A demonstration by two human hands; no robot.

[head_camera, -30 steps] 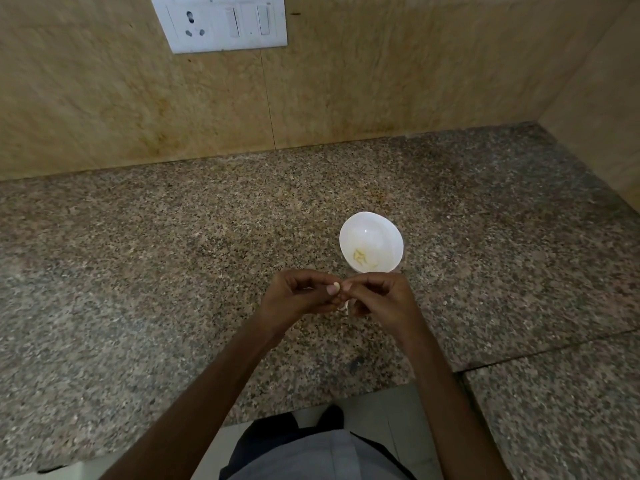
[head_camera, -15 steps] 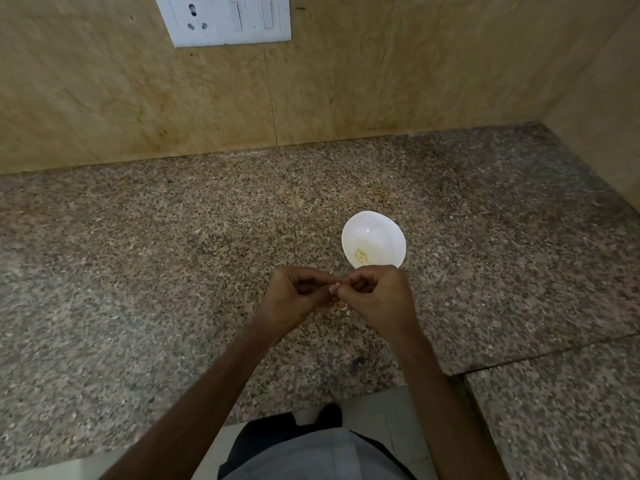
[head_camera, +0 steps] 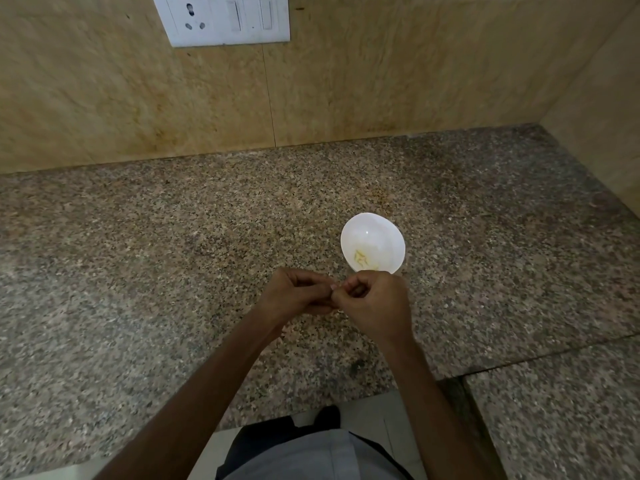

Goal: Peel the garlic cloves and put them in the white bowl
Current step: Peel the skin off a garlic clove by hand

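The small white bowl (head_camera: 372, 241) stands on the granite counter, with a few pale yellowish peeled bits (head_camera: 361, 258) at its bottom. Just in front of it my left hand (head_camera: 294, 294) and my right hand (head_camera: 372, 306) meet fingertip to fingertip above the counter. The fingers of both are curled and pinch something small between them. My fingers cover what they pinch, so the garlic clove itself does not show. My right hand overlaps the near rim of the bowl.
The speckled granite counter (head_camera: 173, 271) runs to a beige tiled wall at the back and right. A white switch and socket plate (head_camera: 225, 19) is on the wall. A seam crosses the counter at the right front (head_camera: 519, 358). The counter's edge and my clothing lie below.
Both hands have stayed together in front of the bowl, with the right hand turning slightly over the pinched spot. The view has drifted a little; the bowl has not moved.
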